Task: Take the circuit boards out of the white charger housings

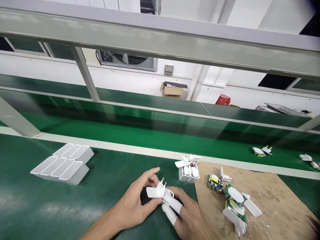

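Low in the middle, a white plug adapter (pixel 160 190) with two metal pins pointing up is held between my two hands. My left hand (pixel 136 201) grips its flat plug cover from the left, thumb below and fingers behind. My right hand (pixel 188 213), with white finger cots on two fingers, closes on the adapter's casing from the right. The fingers hide most of that casing. Just beyond my right hand stand two white adapter cases (pixel 188 175), upright, with plug covers tilted over their tops.
Several white cases (pixel 61 168) stand in rows at the left. On a brown cardboard sheet (pixel 275 196) at the right lie circuit boards (pixel 235 200) with plug covers. A green conveyor belt (pixel 140 133) behind carries more parts (pixel 260 151). A metal frame beam (pixel 160 36) crosses above.
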A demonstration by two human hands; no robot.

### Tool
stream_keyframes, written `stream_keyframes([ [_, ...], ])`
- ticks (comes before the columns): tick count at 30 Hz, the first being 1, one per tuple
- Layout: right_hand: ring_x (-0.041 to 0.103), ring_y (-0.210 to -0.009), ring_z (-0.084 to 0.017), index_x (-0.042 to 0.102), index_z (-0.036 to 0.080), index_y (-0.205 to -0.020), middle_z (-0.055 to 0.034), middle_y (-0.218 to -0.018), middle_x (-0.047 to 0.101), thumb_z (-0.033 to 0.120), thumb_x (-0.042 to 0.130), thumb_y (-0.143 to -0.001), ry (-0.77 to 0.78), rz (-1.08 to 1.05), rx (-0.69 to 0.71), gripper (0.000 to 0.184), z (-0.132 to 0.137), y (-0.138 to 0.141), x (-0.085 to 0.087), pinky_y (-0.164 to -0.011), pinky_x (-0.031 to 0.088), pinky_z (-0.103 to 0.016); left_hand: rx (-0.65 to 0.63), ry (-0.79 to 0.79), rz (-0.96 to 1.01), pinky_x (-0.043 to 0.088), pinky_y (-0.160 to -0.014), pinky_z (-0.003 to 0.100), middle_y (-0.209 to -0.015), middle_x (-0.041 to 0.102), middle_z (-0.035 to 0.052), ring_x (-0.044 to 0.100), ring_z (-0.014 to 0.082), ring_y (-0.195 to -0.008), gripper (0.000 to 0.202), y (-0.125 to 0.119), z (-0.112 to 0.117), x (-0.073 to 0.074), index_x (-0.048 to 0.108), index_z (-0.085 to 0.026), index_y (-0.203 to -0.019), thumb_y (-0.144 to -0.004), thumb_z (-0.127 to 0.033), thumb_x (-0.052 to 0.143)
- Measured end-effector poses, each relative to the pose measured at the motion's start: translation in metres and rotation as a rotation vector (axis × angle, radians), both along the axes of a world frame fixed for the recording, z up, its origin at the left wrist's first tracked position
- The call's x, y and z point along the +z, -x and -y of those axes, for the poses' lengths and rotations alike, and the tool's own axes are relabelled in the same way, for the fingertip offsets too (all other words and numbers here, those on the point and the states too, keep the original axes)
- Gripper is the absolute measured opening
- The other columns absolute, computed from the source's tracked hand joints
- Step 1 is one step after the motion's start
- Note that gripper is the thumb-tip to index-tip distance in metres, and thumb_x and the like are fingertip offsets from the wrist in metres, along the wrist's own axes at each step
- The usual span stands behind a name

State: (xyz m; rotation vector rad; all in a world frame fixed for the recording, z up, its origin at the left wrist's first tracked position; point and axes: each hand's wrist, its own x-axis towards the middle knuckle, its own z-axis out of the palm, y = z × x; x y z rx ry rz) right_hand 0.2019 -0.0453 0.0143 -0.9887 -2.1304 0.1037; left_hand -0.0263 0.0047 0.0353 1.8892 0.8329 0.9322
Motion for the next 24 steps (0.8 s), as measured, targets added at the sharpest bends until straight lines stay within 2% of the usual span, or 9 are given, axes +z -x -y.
stream_keyframes([
  [3,0.077,-0.108,-0.026,0.06,0.018,-0.13,-0.0186,-0.125,0.071,0.002,0.049,-0.092,-0.054,-0.024,0.025,0.042,-0.001,-0.002,-0.007,-0.084,0.067,-0.033,-0.014,0.0,-0.04,0.059,-0.103,0.042,-0.129,0.063,0.0068,0.07,0.024,-0.111,0.079,0.003,0.0,-0.006,0.035,-0.038,-0.158,-0.092,-0.027,0.077],
  [8,0.076,-0.113,-0.029,0.059,0.018,-0.137,-0.0189,-0.13,0.07,0.005,0.053,-0.092,-0.062,-0.016,-0.034,0.047,0.003,-0.005,-0.003,-0.09,0.067,-0.036,-0.012,-0.018,-0.046,0.054,-0.11,0.049,-0.145,0.057,0.011,0.064,0.0325,-0.126,0.108,0.006,0.004,-0.013,0.024,-0.039,-0.164,-0.08,-0.046,0.092],
  [10,0.077,-0.109,-0.028,0.061,0.018,-0.136,-0.0181,-0.128,0.071,0.004,0.051,-0.092,-0.029,0.007,-0.019,0.047,0.004,-0.004,0.0,-0.088,0.068,-0.036,0.0,-0.056,-0.055,0.053,-0.11,0.048,-0.141,0.059,0.0091,0.064,0.0311,-0.124,0.102,0.004,0.005,-0.011,0.024,-0.039,-0.164,-0.084,-0.043,0.088],
  [14,0.077,-0.103,-0.025,0.056,0.017,-0.141,-0.0166,-0.119,0.073,0.003,0.052,-0.095,-0.017,-0.065,0.001,0.049,0.003,0.001,0.002,-0.086,0.067,-0.032,0.019,-0.073,-0.102,0.057,-0.101,0.038,-0.12,0.065,0.003,0.069,0.0214,-0.106,0.077,0.0,0.005,-0.003,0.027,-0.039,-0.16,-0.098,-0.024,0.068],
  [17,0.077,-0.1,-0.025,0.051,0.018,-0.148,-0.0151,-0.117,0.073,0.007,0.052,-0.097,0.016,-0.07,-0.035,0.053,0.004,0.004,0.004,-0.085,0.067,-0.033,-0.005,-0.077,-0.079,0.059,-0.094,0.035,-0.115,0.065,0.0025,0.069,0.0196,-0.099,0.075,-0.001,0.003,0.001,0.027,-0.037,-0.159,-0.097,-0.021,0.066],
  [21,0.075,-0.1,-0.026,0.06,0.023,-0.144,-0.0133,-0.114,0.072,0.007,0.048,-0.098,0.098,-0.031,0.003,0.051,0.005,0.004,0.005,-0.09,0.067,-0.038,-0.008,-0.064,-0.06,0.06,-0.09,0.035,-0.111,0.064,0.0016,0.068,0.0187,-0.095,0.071,-0.001,0.002,0.0,0.031,-0.037,-0.157,-0.097,-0.021,0.065],
  [23,0.075,-0.104,-0.025,0.063,0.024,-0.141,-0.0133,-0.117,0.072,0.012,0.052,-0.1,0.159,-0.158,0.004,0.045,0.004,0.006,0.002,-0.091,0.066,-0.036,0.007,-0.055,-0.054,0.06,-0.095,0.039,-0.115,0.063,0.0028,0.068,0.0204,-0.1,0.073,0.0,0.002,-0.002,0.029,-0.038,-0.158,-0.098,-0.023,0.067],
  [24,0.075,-0.105,-0.025,0.064,0.024,-0.139,-0.0133,-0.118,0.073,0.018,0.055,-0.101,0.228,-0.281,-0.004,0.039,0.004,0.007,-0.001,-0.09,0.066,-0.035,0.015,-0.062,-0.043,0.059,-0.099,0.042,-0.121,0.062,0.0045,0.068,0.0228,-0.106,0.08,0.0,0.002,-0.004,0.026,-0.038,-0.159,-0.096,-0.027,0.073],
])
